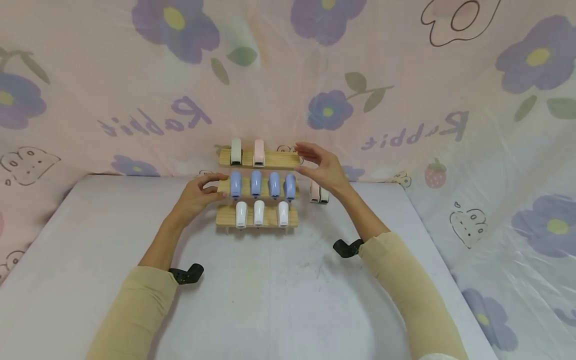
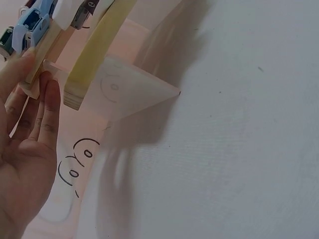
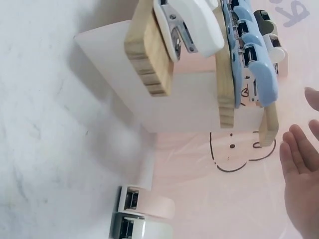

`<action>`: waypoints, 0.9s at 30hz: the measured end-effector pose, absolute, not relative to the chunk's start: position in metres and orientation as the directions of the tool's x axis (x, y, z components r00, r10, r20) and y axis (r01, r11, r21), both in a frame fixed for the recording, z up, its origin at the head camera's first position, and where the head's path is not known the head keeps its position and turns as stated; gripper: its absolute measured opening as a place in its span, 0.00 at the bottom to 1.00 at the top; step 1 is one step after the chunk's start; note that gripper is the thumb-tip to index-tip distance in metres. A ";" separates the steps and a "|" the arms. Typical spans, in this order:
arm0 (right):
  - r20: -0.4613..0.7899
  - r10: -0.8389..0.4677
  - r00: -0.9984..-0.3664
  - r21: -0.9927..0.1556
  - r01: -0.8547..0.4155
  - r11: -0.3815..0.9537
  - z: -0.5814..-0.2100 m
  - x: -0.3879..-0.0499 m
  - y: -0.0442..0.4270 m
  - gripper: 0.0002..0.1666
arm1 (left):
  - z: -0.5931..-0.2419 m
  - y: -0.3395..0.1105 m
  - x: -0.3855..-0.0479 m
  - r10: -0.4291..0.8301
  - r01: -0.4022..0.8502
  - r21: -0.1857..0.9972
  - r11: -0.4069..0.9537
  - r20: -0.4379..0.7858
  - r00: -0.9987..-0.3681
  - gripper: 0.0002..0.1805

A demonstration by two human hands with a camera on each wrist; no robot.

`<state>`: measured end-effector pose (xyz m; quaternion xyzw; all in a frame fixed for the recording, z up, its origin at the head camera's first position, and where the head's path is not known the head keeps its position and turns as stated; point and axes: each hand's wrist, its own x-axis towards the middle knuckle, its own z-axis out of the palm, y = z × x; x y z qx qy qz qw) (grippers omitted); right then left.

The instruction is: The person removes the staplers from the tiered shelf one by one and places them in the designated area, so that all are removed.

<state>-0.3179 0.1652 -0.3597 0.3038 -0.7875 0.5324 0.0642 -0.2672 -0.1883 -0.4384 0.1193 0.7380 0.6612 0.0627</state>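
1. A cloth backdrop [image 1: 265, 90], printed with purple flowers, leaves and "Rabbit" lettering, hangs behind everything and along the right side.
2. The table [image 1: 270, 295] has a white cover and carries the stand near its back edge.
3. The stand [image 1: 281, 159] has three stepped wooden boards joined by pale, translucent side panels.
4. The left hand [image 1: 198, 192] grips the left end of the middle board, thumb in front and fingers behind.
5. The right hand [image 1: 326, 170] is released, its fingers extended just beside the top board's right end.
6. Four blue staplers [image 1: 256, 183] stand in a row on the middle board.
7. Three white staplers [image 1: 258, 213] stand on the lowest board, the rightmost set farther off.
8. A pale green stapler [image 1: 236, 150] and a pink stapler [image 1: 258, 151] occupy the top board's left half.
9. Two more staplers [image 1: 314, 191], pink and whitish, sit side by side on the table, right of the stand.
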 end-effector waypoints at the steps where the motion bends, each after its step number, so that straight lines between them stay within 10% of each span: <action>1: 0.423 -0.411 -0.807 -0.796 -0.548 0.256 -0.359 -0.319 0.164 0.34 | -0.438 -0.188 -0.267 0.257 0.094 0.991 0.098 0.066 -0.964 0.29; 27: 0.327 -0.545 -0.772 -0.805 -0.530 0.268 -0.340 -0.339 0.112 0.41 | -0.439 -0.187 -0.268 0.236 0.078 0.989 0.129 0.046 -0.971 0.29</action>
